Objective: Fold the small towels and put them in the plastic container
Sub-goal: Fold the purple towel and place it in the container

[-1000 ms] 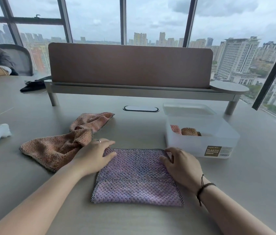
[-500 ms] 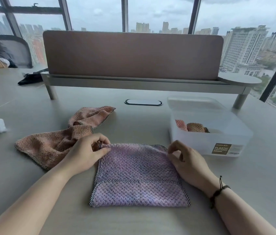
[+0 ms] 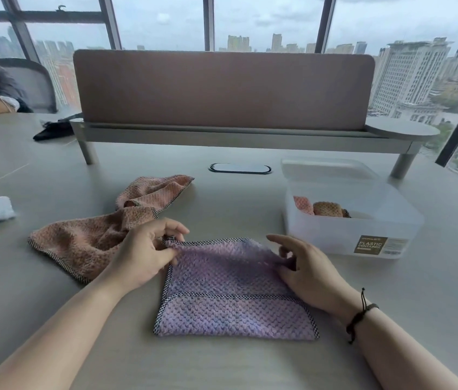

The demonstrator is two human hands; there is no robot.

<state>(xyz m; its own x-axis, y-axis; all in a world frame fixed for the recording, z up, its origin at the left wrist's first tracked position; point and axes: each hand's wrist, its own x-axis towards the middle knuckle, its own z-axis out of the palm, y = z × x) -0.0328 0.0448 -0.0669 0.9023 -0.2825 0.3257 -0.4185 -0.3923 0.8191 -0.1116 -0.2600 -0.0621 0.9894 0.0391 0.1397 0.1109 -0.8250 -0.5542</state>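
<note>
A purple waffle-textured towel with checked trim [image 3: 236,296] lay half-folded on the grey counter [image 3: 53,319] at lower centre of the frame. The left hand [image 3: 143,254] pinched its upper-left corner, and the right hand [image 3: 306,268] pinched its upper-right corner, forefinger extended. A translucent plastic container [image 3: 357,220] holding folded towels stood at right; a crumpled peach towel [image 3: 95,235] lay at left.

A high-rise office: beyond the fingers [image 3: 175,229] a long shared desk [image 3: 53,319] carries a fabric privacy divider [image 3: 222,88] and a cable port [image 3: 240,168], a mesh office chair [image 3: 35,83] stands far left, and floor-to-ceiling windows [image 3: 264,21] overlook city towers
</note>
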